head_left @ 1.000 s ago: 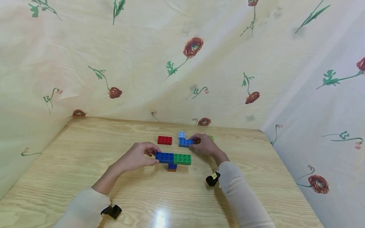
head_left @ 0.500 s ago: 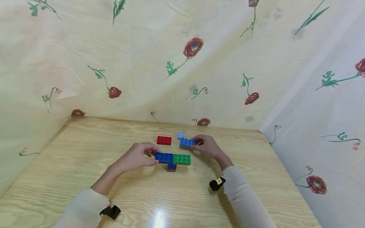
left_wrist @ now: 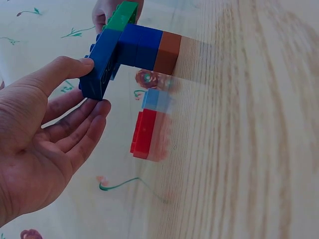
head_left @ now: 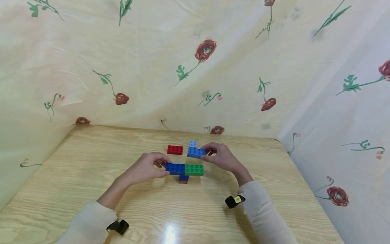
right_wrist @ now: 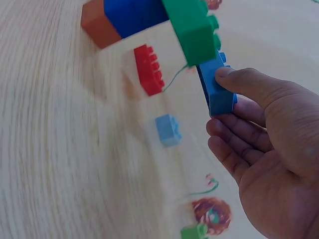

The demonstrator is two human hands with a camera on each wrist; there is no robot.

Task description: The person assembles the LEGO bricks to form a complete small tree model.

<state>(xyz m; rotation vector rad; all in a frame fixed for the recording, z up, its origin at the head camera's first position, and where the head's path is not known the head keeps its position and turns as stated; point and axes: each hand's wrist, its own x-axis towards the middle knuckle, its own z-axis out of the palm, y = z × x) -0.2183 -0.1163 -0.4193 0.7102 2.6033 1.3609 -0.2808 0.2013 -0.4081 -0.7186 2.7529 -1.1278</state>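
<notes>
A T-shaped brick build stands on the table: a dark blue brick point(head_left: 175, 168) and a green brick point(head_left: 194, 170) side by side on top, over a post of blue bricks point(left_wrist: 141, 46) with a brown brick point(left_wrist: 168, 53) at its foot. My left hand point(head_left: 147, 168) pinches the dark blue brick's outer end between thumb and fingers. In my right hand point(head_left: 220, 157) a medium-blue brick point(head_left: 196, 152) is gripped at its right end, raised off the table behind the build. The right wrist view shows its hollow underside edge, close behind the green brick point(right_wrist: 192, 35).
Behind the build lie a red brick point(head_left: 175, 150) and a small light-blue brick point(head_left: 193, 144). A light-green brick point(right_wrist: 193, 232) shows at the bottom of the right wrist view. Flower-patterned cloth point(head_left: 146, 67) hangs along the back and sides of the wooden table point(head_left: 152, 210).
My right hand has lifted the medium-blue brick, swung it a little right and toward me, then back left. My left hand keeps its hold on the build.
</notes>
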